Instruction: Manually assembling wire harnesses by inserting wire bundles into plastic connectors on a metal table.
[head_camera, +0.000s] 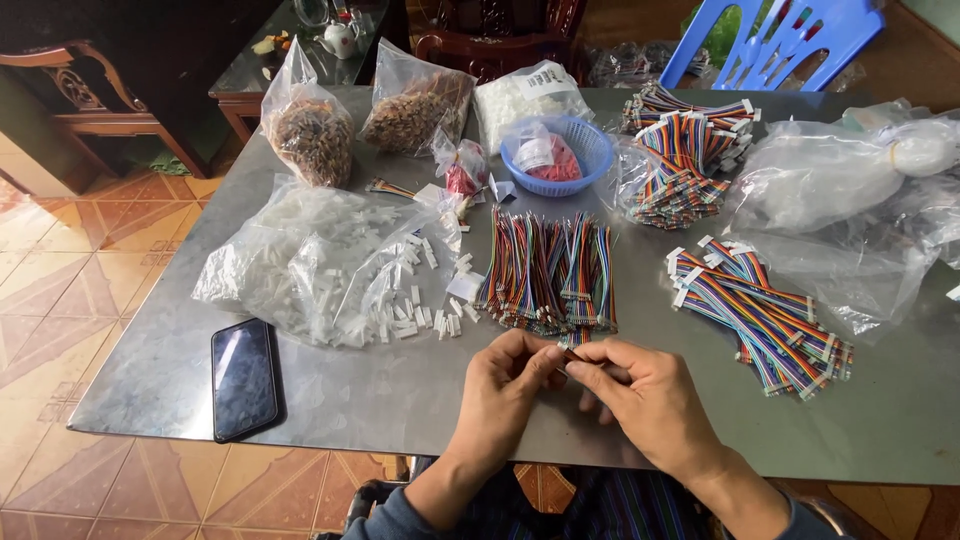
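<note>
My left hand (510, 385) and right hand (640, 395) pinch a small wire piece (572, 352) between fingertips, just below the pile of coloured wires (548, 270) on the table (400, 400).

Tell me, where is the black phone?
In the head view, the black phone lies on the grey table near its front-left edge, left of both hands, below the bag of white connectors.

Grey metal-topped desk (150, 370), matte, scuffed, soft reflections. Floor (60, 270): orange-brown patterned tiles, glossy. Upper left: dark carved wooden chair (90, 90), beside it a low glass-topped table (240, 85) with a small teapot (340, 40) on it. Top centre: another dark wood chair (480, 40) behind the desk. Top right: blue plastic chair (770, 40). Light is even, diffuse, looks like daylight; no hard shadows.
</note>
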